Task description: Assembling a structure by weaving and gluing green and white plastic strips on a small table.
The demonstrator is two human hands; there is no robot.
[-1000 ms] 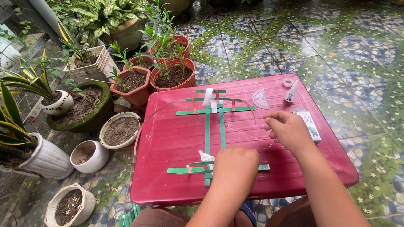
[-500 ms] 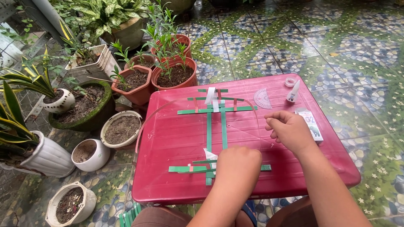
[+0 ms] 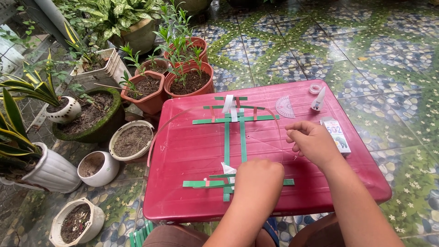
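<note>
Pots of soil (image 3: 132,141) crowd the floor at nine o'clock of the red surface (image 3: 192,155). Left hand (image 3: 258,180), fingers curled together, presses the green strip frame (image 3: 234,137) at its six o'clock end. Right hand (image 3: 311,142) hovers at three o'clock, fingers loosely curled, holding nothing visible. Protractor (image 3: 285,106) and small box (image 3: 337,135) lie beyond.
</note>
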